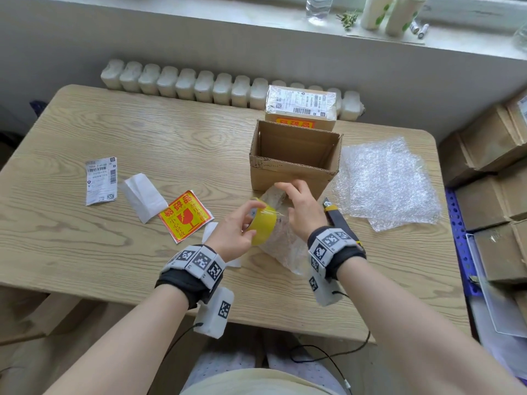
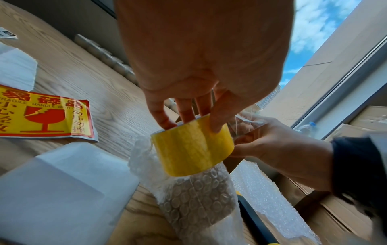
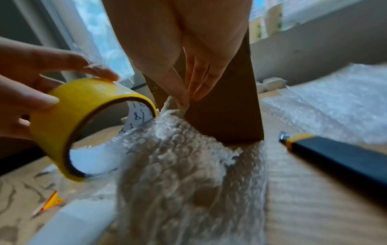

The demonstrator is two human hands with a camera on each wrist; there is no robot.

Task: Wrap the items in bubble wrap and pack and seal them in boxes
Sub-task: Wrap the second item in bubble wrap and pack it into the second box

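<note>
Here we are at the table (image 1: 85,252): our left hand (image 1: 232,233) grips the yellow tape roll (image 1: 262,225), fingers curled through its core and thumb on the outer face. Our right hand (image 1: 302,206) pinches something at its fingertips, possibly the loose tape end, though that part is blurred. The bubble-wrapped bundle (image 2: 194,197) lies under both hands. At twelve o'clock from it stands the open box (image 1: 293,158); at three o'clock lie the knife (image 1: 339,220) and spare bubble wrap (image 1: 390,183).
</note>
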